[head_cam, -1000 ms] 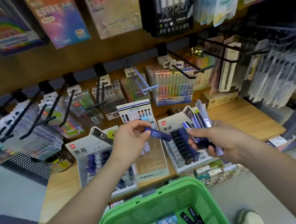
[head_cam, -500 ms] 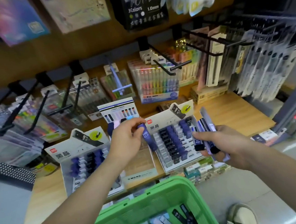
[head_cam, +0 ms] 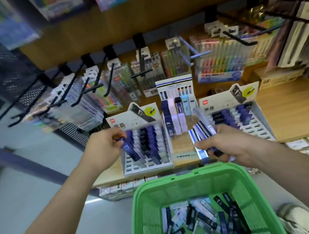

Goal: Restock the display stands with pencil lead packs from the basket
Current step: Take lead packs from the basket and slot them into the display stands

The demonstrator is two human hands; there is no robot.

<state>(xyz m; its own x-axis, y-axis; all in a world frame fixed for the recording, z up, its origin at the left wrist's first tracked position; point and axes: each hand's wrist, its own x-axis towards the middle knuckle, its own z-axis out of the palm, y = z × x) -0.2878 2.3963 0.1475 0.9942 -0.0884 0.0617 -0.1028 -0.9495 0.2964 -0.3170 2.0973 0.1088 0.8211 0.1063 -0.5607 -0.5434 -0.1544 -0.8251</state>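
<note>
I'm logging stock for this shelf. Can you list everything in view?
left display stand: one, white, shelf left, part filled
middle display stand: one, pastel packs, centre
right display stand: one, white, shelf right
blue lead pack: one, over left stand
bundle of lead packs: several, blue and clear
basket: one, green, foreground, many packs inside
hanging pen sets: many, multicoloured, on hooks
left hand: holds blue pack
right hand: grips bundle

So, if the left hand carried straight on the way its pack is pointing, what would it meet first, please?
The left hand tips its blue lead pack down and right, so it would probably first reach the left display stand, among its near left slots. Exact depth is unclear.
</note>
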